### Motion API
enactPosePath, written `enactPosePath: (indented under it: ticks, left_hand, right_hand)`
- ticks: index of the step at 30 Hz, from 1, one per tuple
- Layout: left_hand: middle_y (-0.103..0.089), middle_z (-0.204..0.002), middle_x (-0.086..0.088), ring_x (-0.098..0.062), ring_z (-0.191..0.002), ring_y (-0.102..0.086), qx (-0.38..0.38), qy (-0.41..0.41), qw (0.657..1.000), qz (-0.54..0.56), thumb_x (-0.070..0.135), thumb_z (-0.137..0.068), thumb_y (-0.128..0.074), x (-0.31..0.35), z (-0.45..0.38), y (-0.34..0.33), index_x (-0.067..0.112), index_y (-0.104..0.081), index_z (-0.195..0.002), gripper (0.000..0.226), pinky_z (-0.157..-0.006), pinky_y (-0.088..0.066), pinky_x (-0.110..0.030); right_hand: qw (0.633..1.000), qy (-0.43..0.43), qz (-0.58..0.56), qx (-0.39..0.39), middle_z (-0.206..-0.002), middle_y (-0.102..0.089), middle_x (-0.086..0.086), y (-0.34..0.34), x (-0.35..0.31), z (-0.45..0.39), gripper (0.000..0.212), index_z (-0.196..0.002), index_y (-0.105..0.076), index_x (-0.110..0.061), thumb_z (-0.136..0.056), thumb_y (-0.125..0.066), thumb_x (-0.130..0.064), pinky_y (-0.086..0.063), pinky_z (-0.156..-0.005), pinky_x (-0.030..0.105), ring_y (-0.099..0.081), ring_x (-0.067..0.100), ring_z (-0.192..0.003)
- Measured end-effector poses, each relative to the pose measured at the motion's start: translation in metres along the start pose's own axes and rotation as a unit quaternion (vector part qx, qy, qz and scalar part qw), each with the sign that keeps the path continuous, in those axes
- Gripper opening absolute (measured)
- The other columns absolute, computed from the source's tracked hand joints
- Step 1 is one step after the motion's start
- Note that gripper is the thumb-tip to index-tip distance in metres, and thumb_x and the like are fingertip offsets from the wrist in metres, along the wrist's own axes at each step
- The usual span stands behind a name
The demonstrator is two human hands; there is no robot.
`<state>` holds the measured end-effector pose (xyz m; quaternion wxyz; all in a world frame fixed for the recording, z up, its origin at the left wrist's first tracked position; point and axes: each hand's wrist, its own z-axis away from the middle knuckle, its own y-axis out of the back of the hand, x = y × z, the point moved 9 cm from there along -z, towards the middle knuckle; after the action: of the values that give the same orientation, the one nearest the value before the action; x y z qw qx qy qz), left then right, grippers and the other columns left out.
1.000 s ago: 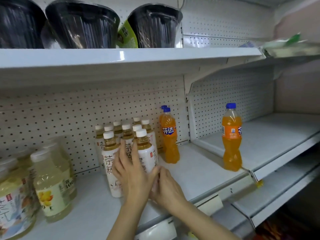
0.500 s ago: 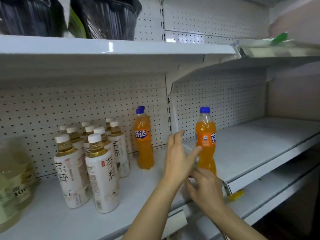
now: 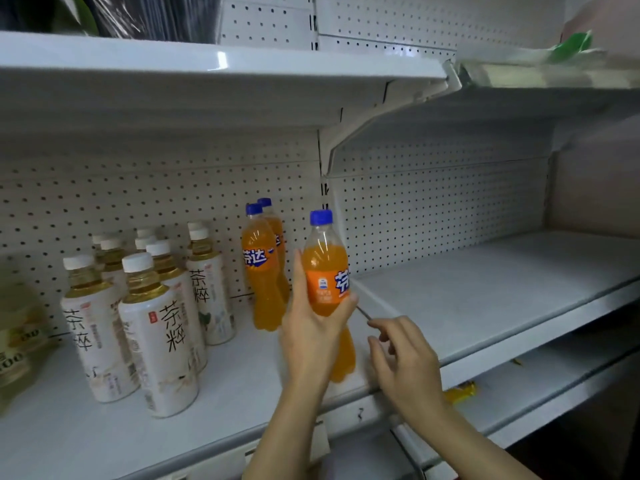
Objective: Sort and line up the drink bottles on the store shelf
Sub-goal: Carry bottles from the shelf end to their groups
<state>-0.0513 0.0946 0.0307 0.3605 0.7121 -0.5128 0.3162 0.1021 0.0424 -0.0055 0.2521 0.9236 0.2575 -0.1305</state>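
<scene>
— What stands on the white shelf [image 3: 242,403]?

— Tea bottles [image 3: 157,337] stand in rows at its left part. Two orange soda bottles [image 3: 261,268] stand at the back edge, near the middle.

— And the hands?

— The left hand [image 3: 311,334] grips one orange bottle [image 3: 325,271] upright, near the front edge. The right hand [image 3: 403,362] is just beside, fingers loosely spread, holding nothing.

Bottle count, shelf view

3 orange soda bottles [image 3: 325,271], blue caps. About 9 white-label tea bottles [image 3: 157,337], rear ones partly hidden. 1 yellow-drink bottle [image 3: 15,337] at left edge, blurred.
</scene>
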Motion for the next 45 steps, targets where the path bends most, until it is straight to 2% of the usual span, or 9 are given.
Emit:
enactPosePath:
  ticks: [3, 7, 10, 14, 21, 31, 39, 42, 45]
  left_hand:
    - [-0.047, -0.143, 0.009, -0.010, -0.112, -0.052, 0.048, 0.011, 0.998, -0.043, 0.050, -0.076, -0.076, -0.005, 0.003, 0.044, 0.057, 0.000, -0.150, 0.107, -0.099, -0.047, -0.047]
    - [-0.049, -0.145, 0.005, -0.023, -0.121, -0.055, 0.111, 0.033, 0.989, -0.089, 0.059, -0.071, -0.072, -0.015, 0.005, 0.095, 0.059, -0.001, -0.148, 0.105, -0.099, -0.047, -0.055]
    - [-0.047, -0.147, 0.005, -0.024, -0.124, -0.052, 0.136, 0.046, 0.984, -0.106, 0.054, -0.072, -0.075, -0.022, 0.008, 0.120, 0.054, -0.007, -0.150, 0.104, -0.098, -0.047, -0.048]
    - [-0.045, -0.149, 0.008, -0.026, -0.126, -0.051, 0.148, 0.054, 0.980, -0.124, 0.057, -0.070, -0.075, -0.028, 0.009, 0.138, 0.057, -0.006, -0.148, 0.104, -0.097, -0.048, -0.049]
    - [-0.042, -0.150, 0.009, -0.025, -0.130, -0.048, 0.138, 0.058, 0.982, -0.114, 0.062, -0.063, -0.069, -0.028, 0.008, 0.139, 0.057, -0.007, -0.148, 0.105, -0.097, -0.047, -0.047]
    - [-0.038, -0.153, 0.009, -0.024, -0.133, -0.045, 0.122, 0.069, 0.982, -0.125, 0.060, -0.062, -0.070, -0.030, 0.003, 0.137, 0.053, -0.007, -0.149, 0.108, -0.100, -0.047, -0.049]
    - [-0.046, -0.144, -0.001, -0.027, -0.126, -0.052, 0.027, 0.162, 0.958, -0.235, 0.039, -0.080, -0.078, -0.062, 0.011, 0.123, 0.026, -0.015, -0.144, 0.091, -0.103, -0.046, -0.043]
    - [-0.053, -0.135, -0.002, -0.027, -0.119, -0.057, 0.005, 0.151, 0.952, -0.267, 0.043, -0.081, -0.076, -0.058, 0.001, 0.112, 0.023, -0.018, -0.138, 0.084, -0.097, -0.047, -0.039]
    - [-0.057, -0.130, -0.004, -0.025, -0.115, -0.060, -0.017, 0.129, 0.958, -0.254, 0.036, -0.083, -0.076, -0.058, -0.012, 0.088, 0.018, -0.021, -0.139, 0.081, -0.087, -0.045, -0.031]
  right_hand:
    - [0.995, -0.047, -0.046, -0.069, -0.101, -0.050, -0.015, -0.040, -0.010, -0.034, 0.027, -0.117, -0.059, -0.022, -0.090, -0.063, -0.021, -0.049, -0.074, 0.021, -0.051, 0.001, -0.089]
    - [0.972, -0.107, -0.130, -0.167, -0.105, -0.056, -0.009, -0.099, -0.038, -0.084, 0.038, -0.124, -0.054, -0.019, -0.089, -0.065, -0.029, -0.050, -0.082, 0.023, -0.056, 0.008, -0.097]
    - [0.933, -0.167, -0.195, -0.251, -0.108, -0.054, -0.009, -0.161, -0.051, -0.101, 0.055, -0.121, -0.050, -0.024, -0.077, -0.076, -0.042, -0.049, -0.089, 0.030, -0.056, 0.010, -0.101]
    - [0.929, -0.234, -0.191, -0.213, -0.126, -0.055, -0.004, -0.218, -0.048, -0.104, 0.106, -0.135, -0.038, -0.029, -0.048, -0.075, -0.077, -0.051, -0.094, 0.044, -0.057, 0.020, -0.116]
    - [0.948, -0.251, -0.080, -0.182, -0.111, -0.064, -0.001, -0.238, -0.013, -0.106, 0.052, -0.113, -0.053, -0.026, -0.074, -0.076, -0.052, -0.055, -0.083, 0.039, -0.064, 0.020, -0.099]
    - [0.948, -0.250, -0.060, -0.185, -0.111, -0.063, 0.002, -0.248, 0.014, -0.118, 0.056, -0.116, -0.053, -0.021, -0.073, -0.078, -0.046, -0.056, -0.084, 0.042, -0.063, 0.022, -0.100]
    - [0.914, -0.270, -0.169, -0.251, -0.110, -0.061, 0.001, -0.221, 0.003, -0.109, 0.048, -0.117, -0.051, -0.015, -0.081, -0.075, -0.035, -0.053, -0.080, 0.035, -0.061, 0.020, -0.097]
    - [0.919, -0.251, -0.227, -0.204, -0.129, -0.057, 0.005, -0.174, -0.018, -0.105, 0.060, -0.137, -0.045, -0.012, -0.091, -0.060, -0.047, -0.047, -0.084, 0.028, -0.058, 0.021, -0.113]
    - [0.890, -0.178, -0.385, -0.167, -0.122, -0.060, -0.010, -0.129, -0.055, -0.088, 0.055, -0.130, -0.050, -0.023, -0.086, -0.056, -0.056, -0.047, -0.082, 0.012, -0.058, 0.001, -0.111]
